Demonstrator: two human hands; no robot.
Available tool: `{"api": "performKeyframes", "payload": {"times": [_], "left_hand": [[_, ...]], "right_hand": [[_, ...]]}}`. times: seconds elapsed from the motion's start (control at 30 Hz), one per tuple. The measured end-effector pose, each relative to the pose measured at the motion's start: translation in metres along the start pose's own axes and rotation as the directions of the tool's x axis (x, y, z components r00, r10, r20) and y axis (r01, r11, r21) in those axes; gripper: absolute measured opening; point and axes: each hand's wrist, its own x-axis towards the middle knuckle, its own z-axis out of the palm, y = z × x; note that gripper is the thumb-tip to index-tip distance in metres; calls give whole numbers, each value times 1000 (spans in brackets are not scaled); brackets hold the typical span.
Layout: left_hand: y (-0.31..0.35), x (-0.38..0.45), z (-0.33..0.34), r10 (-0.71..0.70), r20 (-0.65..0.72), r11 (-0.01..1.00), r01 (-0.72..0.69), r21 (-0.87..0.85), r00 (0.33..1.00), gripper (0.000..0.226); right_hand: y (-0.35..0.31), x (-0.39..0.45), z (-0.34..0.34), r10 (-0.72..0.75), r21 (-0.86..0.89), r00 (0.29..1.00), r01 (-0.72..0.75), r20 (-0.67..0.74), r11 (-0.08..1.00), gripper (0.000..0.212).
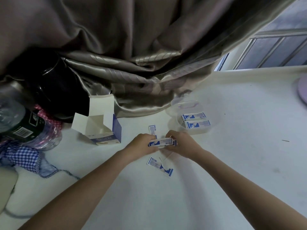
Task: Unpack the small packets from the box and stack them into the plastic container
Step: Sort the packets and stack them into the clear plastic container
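Packets [162,142] between both hands

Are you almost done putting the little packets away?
About halfway. The opened white-and-blue cardboard box looks empty, and two stacks already sit in the clear plastic container. Left hand and right hand are squaring up a bundle of blue-and-white packets. Two loose packets remain on the white table.
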Motion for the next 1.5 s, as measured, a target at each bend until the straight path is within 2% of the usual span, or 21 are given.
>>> {"api": "performKeyframes", "payload": {"times": [0.13,0.17,0.27,0.37,0.47,0.6,0.67,0.73,0.8,0.83,0.9,0.93,0.97,1.03,1.1,1.17,1.27,1.37,1.5], "left_hand": [[7,0,-2,16,40,1000,-16,1,999,16],[7,0,-3,11,39,1000,-10,-18,999,14],[3,-2,-12,-15,55,993,21,-119,998,4],[-7,-5,-20,-72,114,971,96,-221,991,20],[-14,-8,-20,-169,71,874,183,-450,983,24],[-8,-9,-15,-365,-74,651,198,-733,928,23],[0,-8,-13,-418,-88,530,164,-832,904,21],[9,-6,-7,-379,-79,509,136,-850,922,16],[17,-3,-1,-260,-62,635,122,-763,964,13],[18,-1,1,-200,-51,713,110,-692,978,14],[16,4,1,-104,-66,877,61,-477,992,13],[13,8,0,-38,-90,955,10,-297,995,9],[9,11,-2,46,-97,997,-51,-54,994,20],[4,17,-3,156,21,920,-153,361,988,42],[4,18,-4,196,133,783,-236,575,972,47],[4,20,-3,210,126,753,-243,612,970,46],[4,23,0,130,45,825,-133,549,990,37],[5,23,0,103,21,812,-96,575,994,21],[6,23,-1,120,55,762,-128,635,991,17]], "right_hand": [[-12,4,5,-18,-140,999,22,33,990,19],[-13,3,4,0,-124,999,5,46,992,21],[-11,-1,0,78,60,997,-79,28,995,30],[-5,-11,-3,186,369,983,-176,10,913,34],[2,-19,2,220,565,975,-189,12,803,32],[-3,-14,9,305,701,949,-163,-81,694,30],[-14,-10,8,291,789,956,-163,-21,592,33],[-24,-8,7,226,862,973,-157,51,482,32],[-32,-4,6,226,871,974,-137,30,472,25],[-35,-2,4,250,843,968,-112,-27,526,24],[-33,1,-1,241,692,952,-45,-189,720,22],[-31,1,-5,182,573,952,-8,-246,819,18],[-29,0,-9,103,436,959,23,-263,900,12],[-18,-5,-13,-48,154,975,83,-217,985,14],[-6,-11,-10,-111,-83,988,103,-105,991,27],[5,-18,-4,-51,-236,999,49,-3,971,39],[18,-25,4,47,-346,996,-17,80,938,36],[19,-27,9,45,-399,995,-5,92,917,22],[17,-27,17,12,-456,997,26,81,890,26]]}}
